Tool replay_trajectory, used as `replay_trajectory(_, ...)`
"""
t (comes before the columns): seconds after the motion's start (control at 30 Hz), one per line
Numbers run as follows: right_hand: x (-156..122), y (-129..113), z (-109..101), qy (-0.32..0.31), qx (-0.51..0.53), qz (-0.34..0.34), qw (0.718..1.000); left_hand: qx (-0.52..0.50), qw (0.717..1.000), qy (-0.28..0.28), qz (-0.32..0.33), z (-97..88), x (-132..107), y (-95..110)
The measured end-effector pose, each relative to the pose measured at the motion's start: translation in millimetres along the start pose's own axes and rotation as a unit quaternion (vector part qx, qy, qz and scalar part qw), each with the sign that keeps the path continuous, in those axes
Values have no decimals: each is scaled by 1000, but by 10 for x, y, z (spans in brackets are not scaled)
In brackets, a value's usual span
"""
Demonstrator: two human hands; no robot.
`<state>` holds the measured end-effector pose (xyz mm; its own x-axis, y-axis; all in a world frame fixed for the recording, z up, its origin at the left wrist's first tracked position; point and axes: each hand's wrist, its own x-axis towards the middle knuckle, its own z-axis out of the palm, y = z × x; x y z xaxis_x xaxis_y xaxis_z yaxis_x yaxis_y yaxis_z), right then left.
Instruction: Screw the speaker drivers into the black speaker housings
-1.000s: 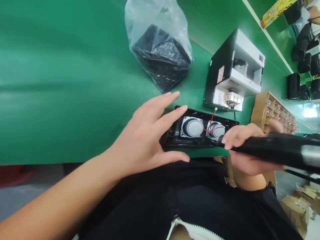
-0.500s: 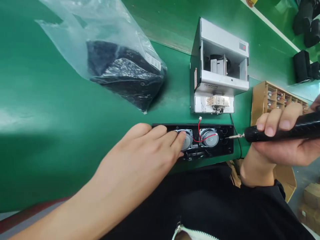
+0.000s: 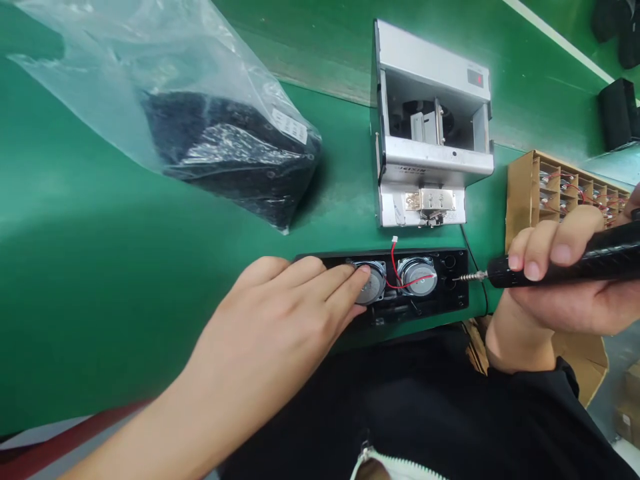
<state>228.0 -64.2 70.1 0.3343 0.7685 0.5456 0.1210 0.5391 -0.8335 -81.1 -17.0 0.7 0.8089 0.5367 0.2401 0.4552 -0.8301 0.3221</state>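
A long black speaker housing (image 3: 453, 300) lies on the green bench with its inside facing up. Two round speaker drivers sit in it: a left driver (image 3: 373, 288) and a right driver (image 3: 420, 277), joined by a thin red wire (image 3: 395, 259) ending in a white plug. My left hand (image 3: 295, 300) is closed over the housing's left end, its fingertips on the left driver and the thumb on the near side. In my right hand (image 3: 565, 267) is a black electric screwdriver (image 3: 600, 257), held level. Its bit points left, over the housing's right end; whether it touches cannot be told.
Behind the housing stands a silver machine (image 3: 435, 157) with a small display. A clear plastic bag (image 3: 215, 133) with dark contents lies back left. To the right, a divided cardboard box (image 3: 523, 193) holds several wired speakers. A black cable (image 3: 480, 283) runs near the housing.
The view has shifted slightly, so the bag and machine appear farther left. My left hand stays on the housing, and the screwdriver stays at its right end.
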Motion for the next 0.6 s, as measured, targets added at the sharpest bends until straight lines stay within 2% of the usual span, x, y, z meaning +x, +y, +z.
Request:
replay_trajectory(0.13, -22, -1, 34, 13, 8, 33, 999, -12, 1000, -5, -17, 16, -37, -3)
replay_trajectory(0.27, -47, 20, 25, 4, 33, -8, 999, -1, 1000, 28, 8, 31, -29, -23)
replay_trajectory(0.43, -79, -151, 53, -1, 16, 95, 995, 15, 999, 39, 15, 13, -10, -25)
replay_trajectory(0.6, -67, -217, 109, 28, -2, 122, 992, 18, 1000, 2, -12, -13, -18, -11)
